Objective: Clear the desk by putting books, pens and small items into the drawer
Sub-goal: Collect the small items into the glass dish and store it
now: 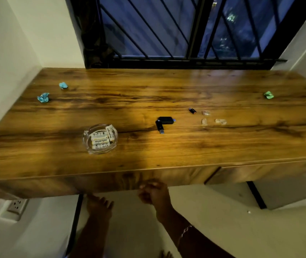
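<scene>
Reaching under the desk's near edge, the right hand (pixel 153 192) curls onto the drawer front (pixel 129 180); the left hand (pixel 99 206) spreads empty beneath. Left of centre sits the glass dish (pixel 100 138) of batteries, likely heavy, slick, breakable; grip its rim

- Looks like a room in a home, a desk nook at night.
- Wooden desk (pixel 148 94) fitted between two plain pale walls, far edge against a barred window (pixel 185 28) dark outside.
- Glass ashtray (pixel 100 138) of batteries near the front edge; crumpled paper bits (pixel 43 97) by the far left corner.
- Wall socket (pixel 17 205) below the desk's left end.
</scene>
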Available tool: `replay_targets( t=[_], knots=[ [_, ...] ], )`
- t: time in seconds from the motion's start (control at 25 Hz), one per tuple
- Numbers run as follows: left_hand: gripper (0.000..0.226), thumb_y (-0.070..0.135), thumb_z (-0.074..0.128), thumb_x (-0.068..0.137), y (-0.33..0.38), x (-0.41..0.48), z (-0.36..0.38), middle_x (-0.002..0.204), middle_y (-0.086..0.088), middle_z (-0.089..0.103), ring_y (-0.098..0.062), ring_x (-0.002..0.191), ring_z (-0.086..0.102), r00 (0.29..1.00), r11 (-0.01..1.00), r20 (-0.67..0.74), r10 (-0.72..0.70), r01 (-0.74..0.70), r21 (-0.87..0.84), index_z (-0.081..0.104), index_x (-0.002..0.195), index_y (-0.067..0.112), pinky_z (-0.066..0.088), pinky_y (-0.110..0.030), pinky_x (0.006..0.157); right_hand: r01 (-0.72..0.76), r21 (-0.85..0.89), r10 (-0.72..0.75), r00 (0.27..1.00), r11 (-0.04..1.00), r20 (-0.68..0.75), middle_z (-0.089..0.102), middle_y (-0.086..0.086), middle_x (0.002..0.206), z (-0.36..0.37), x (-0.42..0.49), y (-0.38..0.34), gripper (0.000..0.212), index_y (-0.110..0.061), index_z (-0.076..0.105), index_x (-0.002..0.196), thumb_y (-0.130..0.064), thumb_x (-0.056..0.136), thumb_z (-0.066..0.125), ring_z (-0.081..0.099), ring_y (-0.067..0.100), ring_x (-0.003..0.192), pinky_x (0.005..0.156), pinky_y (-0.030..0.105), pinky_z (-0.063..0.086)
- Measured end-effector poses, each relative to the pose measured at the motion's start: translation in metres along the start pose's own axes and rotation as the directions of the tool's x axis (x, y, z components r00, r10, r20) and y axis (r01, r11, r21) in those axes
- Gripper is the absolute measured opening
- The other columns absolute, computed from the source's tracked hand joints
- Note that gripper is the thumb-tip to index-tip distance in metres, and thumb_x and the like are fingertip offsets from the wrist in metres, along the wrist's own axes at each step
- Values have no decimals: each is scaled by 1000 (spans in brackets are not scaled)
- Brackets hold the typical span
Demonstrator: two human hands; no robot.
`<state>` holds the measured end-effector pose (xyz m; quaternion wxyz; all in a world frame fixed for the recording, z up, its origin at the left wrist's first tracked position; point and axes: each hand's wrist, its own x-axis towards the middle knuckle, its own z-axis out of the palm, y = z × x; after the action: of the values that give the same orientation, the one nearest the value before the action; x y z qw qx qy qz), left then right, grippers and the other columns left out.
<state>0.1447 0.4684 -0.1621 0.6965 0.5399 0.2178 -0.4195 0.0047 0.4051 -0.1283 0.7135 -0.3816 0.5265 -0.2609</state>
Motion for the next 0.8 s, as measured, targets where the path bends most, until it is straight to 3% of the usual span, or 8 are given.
replay_targets(
  t=[0.08,0.24,0.32,0.4,0.48,0.64,0.8],
  knots=[
    [63,51,19,98,12,20,-7,152,-13,26,-27,141,24,1000,998,2,-25,25,-61,24,146,11,20,-40,114,-220,219,229,973,951,-15,58,10,64,-19,17,8,17,-5,57,74,1,88,50,55,21,61,55,27,47],
    [81,71,17,87,24,48,-24,150,-9,34,-27,136,35,993,981,80,-85,97,-167,26,146,17,20,-44,112,-209,496,239,971,843,3,52,9,63,-36,44,8,22,-4,49,70,10,84,41,51,21,65,57,26,43],
    [84,73,18,86,25,48,-32,150,-9,34,-27,136,34,992,979,108,-64,83,-187,23,147,15,20,-48,112,-199,527,231,973,826,6,52,7,57,-36,51,10,25,-5,47,66,12,83,39,50,19,60,49,23,44],
    [85,73,17,85,25,43,-35,139,-12,48,-30,128,43,986,970,160,-54,90,-225,25,146,13,20,-52,110,-152,534,201,979,832,-35,46,6,60,-37,57,14,27,-8,42,64,12,81,37,47,17,57,42,19,41],
    [90,76,17,82,25,44,-37,138,-13,49,-32,124,44,979,967,195,-58,104,-232,28,145,13,20,-54,109,-121,539,191,979,834,-75,41,5,63,-39,63,20,28,-9,39,63,13,80,35,43,17,60,49,20,40],
    [96,82,20,78,22,57,-36,152,-11,30,-31,140,27,985,969,153,-75,108,-223,28,145,14,19,-50,113,-137,509,213,973,850,-93,47,8,65,-42,63,26,25,-5,46,67,11,84,38,48,19,67,67,27,42],
    [101,85,28,73,22,64,-34,148,-13,36,-33,135,34,991,944,100,-92,119,-307,31,143,12,27,-48,110,-160,504,239,966,849,-97,49,9,74,-43,61,29,20,-4,48,72,10,83,39,51,21,74,67,26,49]
  ],
)
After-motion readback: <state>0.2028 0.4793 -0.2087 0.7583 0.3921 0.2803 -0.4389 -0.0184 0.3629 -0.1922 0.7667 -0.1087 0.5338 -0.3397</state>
